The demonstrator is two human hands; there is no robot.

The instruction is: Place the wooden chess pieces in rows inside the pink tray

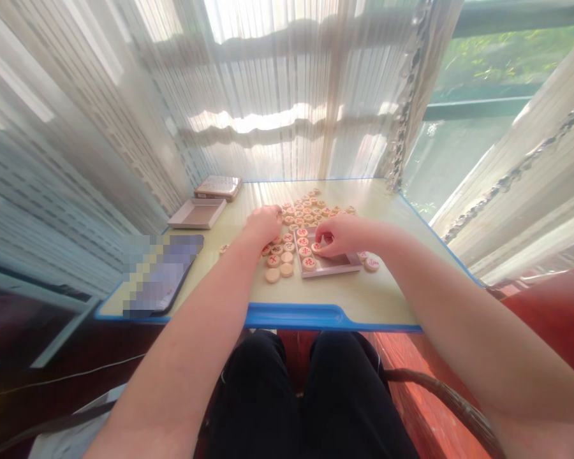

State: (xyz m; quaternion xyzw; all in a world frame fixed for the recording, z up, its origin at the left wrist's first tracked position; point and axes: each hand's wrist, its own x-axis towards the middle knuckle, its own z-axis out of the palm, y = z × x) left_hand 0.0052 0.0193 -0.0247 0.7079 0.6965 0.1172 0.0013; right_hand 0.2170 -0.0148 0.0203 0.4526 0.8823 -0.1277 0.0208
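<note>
Well, nearest us are our knees in black trousers (pixel 263 395), just under the blue rim of a pale table (pixel 291 315). A strip of tabletop lies between that rim and a shallow square tray (pixel 332 266), which sits right of centre with round wooden Chinese chess pieces (pixel 302 242) in it and around its left side. Our right hand (pixel 342 234) curves over the tray, its fingertips (pixel 319 240) closed on one piece (pixel 316 248) near the tray's far left corner. Our left hand (pixel 264 226) is curled, knuckles up, above the pieces left of the tray; whether it grips one, we cannot tell. Farther off, more pieces crowd towards the far rim, with a little tabletop left beyond them. On the left lie a pixelated phone (pixel 160 277), then a shallow box lid (pixel 197 213) and a flat box (pixel 219 188). Sheer curtains (pixel 268 95) hang past the far edge.
</note>
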